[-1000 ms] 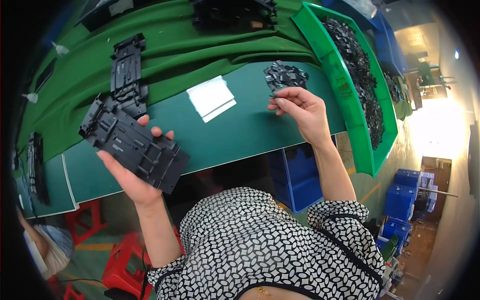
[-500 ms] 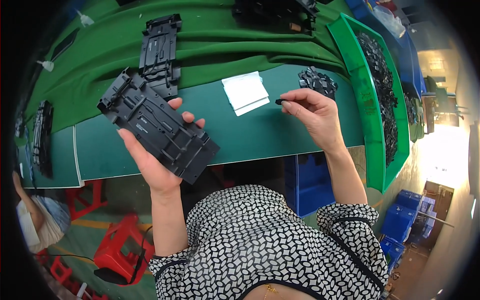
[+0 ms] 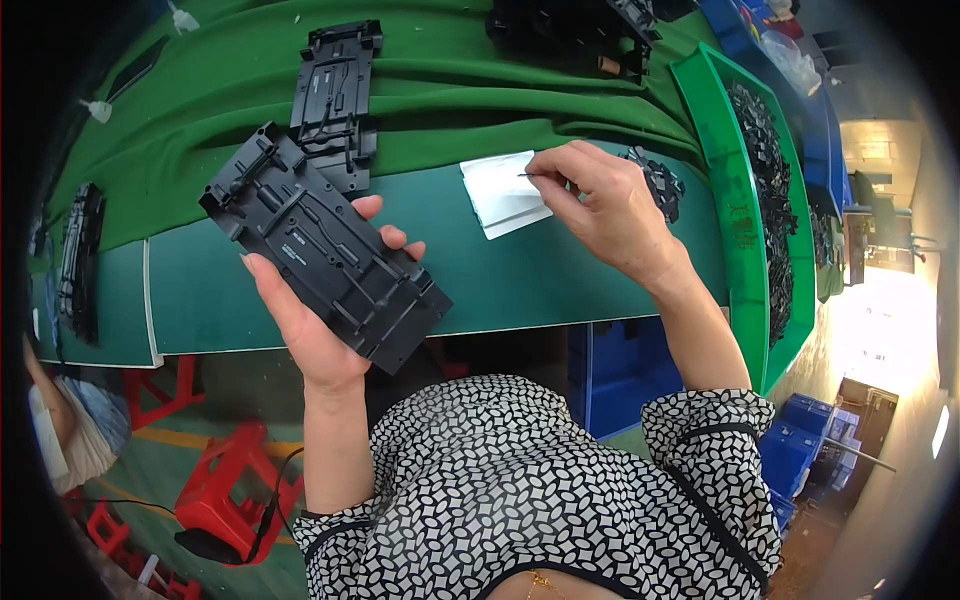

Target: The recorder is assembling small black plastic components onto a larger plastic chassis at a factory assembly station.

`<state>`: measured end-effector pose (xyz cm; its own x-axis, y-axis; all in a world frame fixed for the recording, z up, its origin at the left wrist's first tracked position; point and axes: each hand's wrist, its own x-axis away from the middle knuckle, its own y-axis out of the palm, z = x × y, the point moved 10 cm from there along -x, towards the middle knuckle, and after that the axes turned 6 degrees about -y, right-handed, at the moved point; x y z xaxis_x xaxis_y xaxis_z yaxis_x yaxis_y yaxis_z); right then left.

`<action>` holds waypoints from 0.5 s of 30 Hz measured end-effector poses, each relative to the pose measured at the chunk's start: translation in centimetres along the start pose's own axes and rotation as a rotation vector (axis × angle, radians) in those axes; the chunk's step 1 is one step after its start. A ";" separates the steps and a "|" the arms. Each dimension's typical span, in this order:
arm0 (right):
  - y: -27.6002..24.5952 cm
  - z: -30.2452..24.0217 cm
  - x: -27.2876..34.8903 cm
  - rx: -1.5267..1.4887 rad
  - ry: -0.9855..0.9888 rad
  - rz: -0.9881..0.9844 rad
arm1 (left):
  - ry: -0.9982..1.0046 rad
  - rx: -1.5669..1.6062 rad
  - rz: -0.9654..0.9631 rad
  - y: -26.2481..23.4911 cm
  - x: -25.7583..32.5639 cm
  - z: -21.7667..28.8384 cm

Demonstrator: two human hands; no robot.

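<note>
My left hand (image 3: 318, 340) holds a long black molded plastic panel (image 3: 325, 255) from below, its ribbed side up and its far end tilted to the left. Fingers show along its right edge and the thumb along its left. My right hand (image 3: 615, 205) is closed in a pinch over a white pad or stack of sheets (image 3: 497, 212) on the table. A thin dark sliver (image 3: 523, 176) shows at the fingertips, against the white surface. Behind the right hand lies a heap of small black parts (image 3: 660, 180), partly hidden by it.
Another black panel (image 3: 335, 100) lies on the green cloth (image 3: 430, 75) beyond. More black parts (image 3: 575, 35) stand at the far edge. A green bin (image 3: 745, 240) of small black pieces is on the right. Red stools (image 3: 225, 490) and another person's arm (image 3: 50, 400) are at left.
My right hand has moved left, bringing the small dark piece from beside the white pad to over it. The left hand still holds the panel, nearly unmoved. The view has shifted slightly.
</note>
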<state>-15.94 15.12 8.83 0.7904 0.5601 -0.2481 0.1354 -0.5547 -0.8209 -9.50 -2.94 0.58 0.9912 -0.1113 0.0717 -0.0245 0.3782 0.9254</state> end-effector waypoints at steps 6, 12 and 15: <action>0.1 -0.8 -0.6 0.056 -0.082 -0.003 | 0.160 -0.004 0.007 0.2 0.8 1.3; 1.2 -0.6 -0.6 0.139 -0.092 -0.063 | 0.147 0.016 -0.001 0.2 0.6 1.1; 1.6 -0.5 -0.9 0.146 -0.087 -0.099 | 0.124 0.024 -0.009 0.2 0.4 1.1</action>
<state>-16.11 13.46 7.97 0.7224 0.6616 -0.2010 0.1163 -0.4028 -0.9079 -9.24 -3.90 1.17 0.9998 0.0010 0.0184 -0.0175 0.3553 0.9346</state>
